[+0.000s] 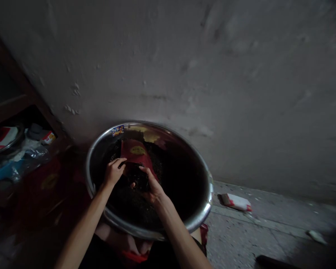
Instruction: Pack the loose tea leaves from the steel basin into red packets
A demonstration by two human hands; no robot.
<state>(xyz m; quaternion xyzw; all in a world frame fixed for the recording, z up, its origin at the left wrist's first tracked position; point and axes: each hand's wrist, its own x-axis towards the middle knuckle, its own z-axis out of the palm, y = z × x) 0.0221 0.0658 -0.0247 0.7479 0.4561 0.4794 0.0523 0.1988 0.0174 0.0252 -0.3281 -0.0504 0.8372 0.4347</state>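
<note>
1. Dim room, rough grey plaster wall (212, 67) behind, concrete floor (254, 231) lower right. Only one view, the head camera, looking down at the person's hands.
2. Big steel basin (207, 201) sits in front of the person, apparently on the lap or knees; what bears it is hidden. Inside is a dark loose mass (134, 209), maybe dried leaves, too dark to tell.
3. Red packet (136, 154) with a gold round label lies in the basin's far-left part, tilted toward the hands, its lower end between them.
4. Left hand (114, 172) is inside the basin, fingers curled narrow on the packet's left edge. Looks like a pinch, but the contact itself is dark.
5. Right hand (151, 186) is cupped around a dark clump at the packet's mouth, fingers half closed. Holding the clump or the packet's lower edge? Cannot tell.
6. Step in hand, judged: getting the dark stuff through the packet's mouth, either filling or emptying. Direction not readable from this frame.
7. Next move would call for the left hand keeping the mouth steady while the right hand handles the loose material, staying over the basin so nothing spills.
8. Small coloured sticker (118, 130) is on the basin's far rim.
9. Left side: wooden shelf (30, 93) with cluttered bowls and plastic. White and red wrapper (236, 202) lies on the floor, right of the basin.
</note>
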